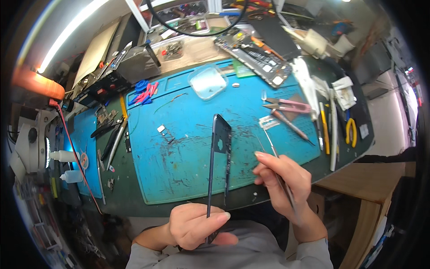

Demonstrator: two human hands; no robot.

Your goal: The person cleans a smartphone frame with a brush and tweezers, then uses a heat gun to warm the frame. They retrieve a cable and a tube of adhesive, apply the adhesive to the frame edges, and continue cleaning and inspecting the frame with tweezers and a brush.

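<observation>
Phone housing (220,145), dark and slim, stands nearly edge-on to us in the head view, raised in front of the blue mat (179,181). Its lower end sits in the left hand (195,226), whose fingers pinch it by the edge, the thumb lying at the near side. In the right hand (289,181) we see bent fingers closed on metal tweezers (272,144); the two slim prongs point away from the person and stand apart at their tips. Beyond the prongs lies a razor blade (269,122); we cannot tell whether they touch it. Just above the blade we note pink-handled snips (293,106). Left of the housing, a small white piece (160,128) rests on the mat. At the mat's far edge we find a clear plastic tub (208,83) and, to its right, an opened phone (257,62) lying aslant. Yellow-handled pliers (350,133) lie at right on the dark table (127,207), and a red cable (74,148) runs down at left.
</observation>
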